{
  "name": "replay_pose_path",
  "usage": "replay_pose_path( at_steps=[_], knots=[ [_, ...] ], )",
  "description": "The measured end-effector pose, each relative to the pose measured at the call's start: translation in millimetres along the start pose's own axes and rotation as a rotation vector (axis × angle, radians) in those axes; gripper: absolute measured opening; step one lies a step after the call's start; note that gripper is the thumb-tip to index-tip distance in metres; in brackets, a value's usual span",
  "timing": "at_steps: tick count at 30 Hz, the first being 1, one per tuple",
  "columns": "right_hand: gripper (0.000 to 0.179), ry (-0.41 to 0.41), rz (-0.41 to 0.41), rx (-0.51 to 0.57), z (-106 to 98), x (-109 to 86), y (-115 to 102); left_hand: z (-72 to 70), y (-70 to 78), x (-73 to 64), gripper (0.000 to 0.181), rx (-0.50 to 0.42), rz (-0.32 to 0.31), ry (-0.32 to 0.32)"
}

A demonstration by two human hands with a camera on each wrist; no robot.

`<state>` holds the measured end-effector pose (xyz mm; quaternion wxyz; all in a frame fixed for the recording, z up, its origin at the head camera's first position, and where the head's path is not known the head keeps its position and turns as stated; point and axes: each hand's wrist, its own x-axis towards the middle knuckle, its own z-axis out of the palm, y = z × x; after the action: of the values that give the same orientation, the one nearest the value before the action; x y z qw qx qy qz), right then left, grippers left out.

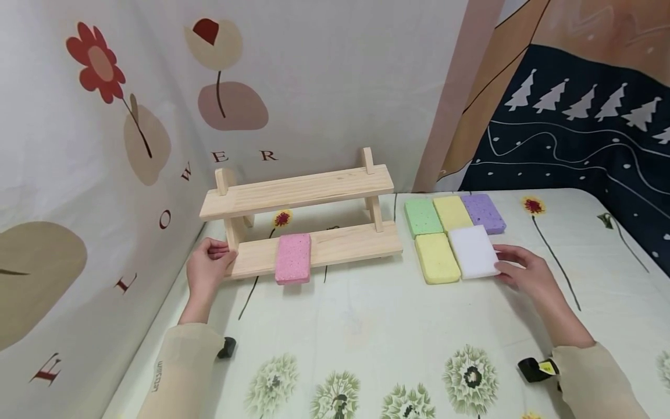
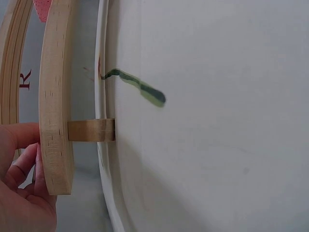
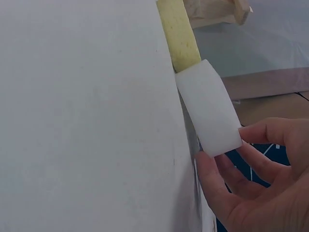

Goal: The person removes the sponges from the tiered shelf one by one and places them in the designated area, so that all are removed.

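Observation:
A two-tier wooden shelf (image 1: 314, 247) stands on the cloth. My left hand (image 1: 206, 267) grips the left end of its lower board (image 2: 55, 106), as the left wrist view also shows. Across the front of that lower board lies a pink sponge (image 1: 293, 259), sticking out past the edge. To the right of the shelf, my right hand (image 1: 528, 273) pinches the right end of a white sponge (image 1: 473, 251). In the right wrist view, fingers and thumb are around the end of this white block (image 3: 210, 108). Its left side meets a yellow sponge (image 1: 437, 259).
Behind the white sponge lie a green sponge (image 1: 423, 217), another yellow sponge (image 1: 452, 212) and a purple sponge (image 1: 483, 213), side by side. A flower-printed cloth (image 1: 356, 326) covers the surface. Printed fabric (image 1: 324, 75) hangs behind the shelf and along the left.

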<state>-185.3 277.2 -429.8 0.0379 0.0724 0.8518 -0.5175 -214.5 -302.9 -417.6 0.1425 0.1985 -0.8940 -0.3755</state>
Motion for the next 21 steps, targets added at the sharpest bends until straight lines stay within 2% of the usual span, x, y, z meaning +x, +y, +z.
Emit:
replay_pose_path(
  at_steps=[5, 12, 21],
  knots=[
    [0.055, -0.037, 0.012, 0.003, 0.3, 1.5, 2.6, 0.2, 0.1, 0.1, 0.026, 0.001, -0.002, -0.002],
    [0.054, -0.037, -0.007, 0.025, 1.7, 0.3, 2.4, 0.1, 0.1, 0.4, 0.026, 0.002, -0.002, 0.002],
    [0.051, -0.029, -0.043, -0.019, 1.5, 1.3, 6.6, -1.2, 1.7, -0.6, 0.026, 0.000, -0.010, 0.001]
  ],
)
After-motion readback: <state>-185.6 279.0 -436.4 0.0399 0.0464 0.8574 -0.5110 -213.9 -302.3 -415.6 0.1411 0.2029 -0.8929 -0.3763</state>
